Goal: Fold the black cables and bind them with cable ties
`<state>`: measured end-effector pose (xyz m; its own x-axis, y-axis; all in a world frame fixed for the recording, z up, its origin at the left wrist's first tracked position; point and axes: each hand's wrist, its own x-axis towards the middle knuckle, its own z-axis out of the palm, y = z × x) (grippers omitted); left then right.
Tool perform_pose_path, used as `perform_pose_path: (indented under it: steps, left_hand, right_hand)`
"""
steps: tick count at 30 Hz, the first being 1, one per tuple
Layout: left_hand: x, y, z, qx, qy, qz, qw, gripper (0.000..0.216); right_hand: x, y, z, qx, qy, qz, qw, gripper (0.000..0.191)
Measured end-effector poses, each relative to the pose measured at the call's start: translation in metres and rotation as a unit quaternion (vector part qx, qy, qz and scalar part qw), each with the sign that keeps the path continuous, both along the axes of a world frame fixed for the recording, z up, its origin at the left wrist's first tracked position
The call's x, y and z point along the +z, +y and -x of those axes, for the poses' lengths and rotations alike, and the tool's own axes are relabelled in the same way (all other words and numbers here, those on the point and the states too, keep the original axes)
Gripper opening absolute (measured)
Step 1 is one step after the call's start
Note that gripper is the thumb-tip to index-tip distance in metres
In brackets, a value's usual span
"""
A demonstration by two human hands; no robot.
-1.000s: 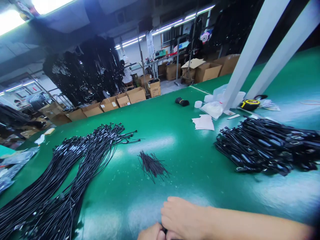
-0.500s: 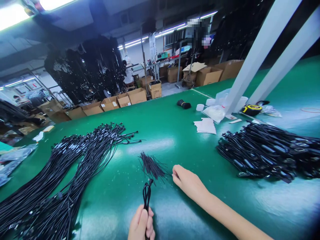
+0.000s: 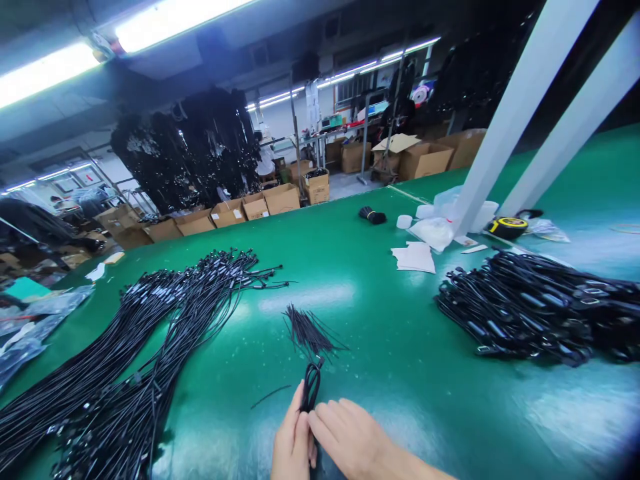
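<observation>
My left hand [image 3: 293,443] is closed round a folded black cable [image 3: 311,387] whose looped end sticks up above my fingers, near the table's front edge. My right hand [image 3: 350,437] lies beside it with fingertips pressed against the cable; whether it pinches a tie I cannot make out. A single black tie [image 3: 270,396] lies on the green table [image 3: 380,320] just left of my hands. A small heap of black ties [image 3: 307,330] sits a little beyond the cable.
A long spread of loose black cables [image 3: 125,360] covers the left side. A pile of bundled cables [image 3: 540,307] lies at the right. Farther back are white paper sheets [image 3: 414,258], plastic bags, a yellow tape measure [image 3: 507,227] and two slanted white posts [image 3: 505,120]. Cardboard boxes line the floor beyond.
My right hand reached out to the heap of ties, then came back to the cable held in my left hand. A single tie now lies left of my hands.
</observation>
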<state>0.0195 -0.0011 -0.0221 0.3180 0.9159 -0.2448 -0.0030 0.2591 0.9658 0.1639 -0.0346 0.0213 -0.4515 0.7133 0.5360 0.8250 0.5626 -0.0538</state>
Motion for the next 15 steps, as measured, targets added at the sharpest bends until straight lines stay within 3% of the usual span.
perform_pose_path:
  steps: [3,9,15]
  left_hand:
    - [0.010,0.001,0.004,-0.058,0.030,0.004,0.998,0.099]
    - [0.030,0.004,0.008,-0.136,0.020,0.082,0.987,0.107]
    - [0.022,0.001,0.006,-0.131,0.000,0.164,0.978,0.127]
  right_hand:
    - [0.014,0.005,-0.008,0.068,-0.112,-0.054,0.990,0.028]
    - [0.037,0.011,-0.012,0.171,-0.214,-0.085,0.958,0.020]
    - [0.037,0.010,-0.006,0.214,-0.329,-0.087,0.916,0.014]
